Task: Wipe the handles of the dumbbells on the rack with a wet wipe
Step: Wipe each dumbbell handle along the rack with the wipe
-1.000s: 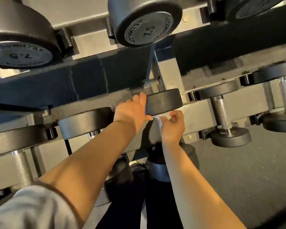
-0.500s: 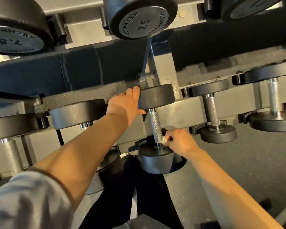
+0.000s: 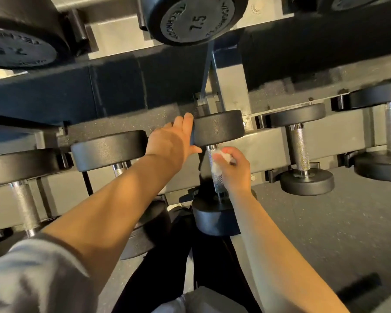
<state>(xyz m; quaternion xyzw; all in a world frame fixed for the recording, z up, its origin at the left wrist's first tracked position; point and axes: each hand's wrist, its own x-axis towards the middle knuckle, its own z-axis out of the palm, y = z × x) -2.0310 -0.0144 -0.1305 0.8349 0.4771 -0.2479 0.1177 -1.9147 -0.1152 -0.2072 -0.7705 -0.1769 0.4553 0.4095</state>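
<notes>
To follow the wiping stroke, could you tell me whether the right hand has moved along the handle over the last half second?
Yes. The right hand with the wet wipe has slid up the handle, from the near dumbbell head toward the far head.

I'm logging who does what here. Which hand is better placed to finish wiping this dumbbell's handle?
The right hand. It grips the wet wipe against the upper part of the handle, with bare metal just below it. The left hand rests on the dumbbell's far head, apparently steadying it.
</notes>
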